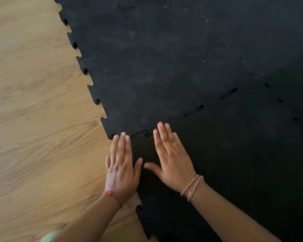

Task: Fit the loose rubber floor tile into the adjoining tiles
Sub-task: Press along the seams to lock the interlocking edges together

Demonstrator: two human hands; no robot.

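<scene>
Both flat open hands, left hand (120, 169) and right hand (171, 158), press the near black rubber floor tile (234, 163); its dark seam with the far black tile (156, 67) is hard to see.

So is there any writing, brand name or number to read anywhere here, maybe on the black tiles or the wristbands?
None: no word, number or logo shows.
Black rubber tiles: only scuffs and pale specks.
Wooden floor: bare grain.
Red cord on the left hand and tan cords on the right hand: plain.
</scene>
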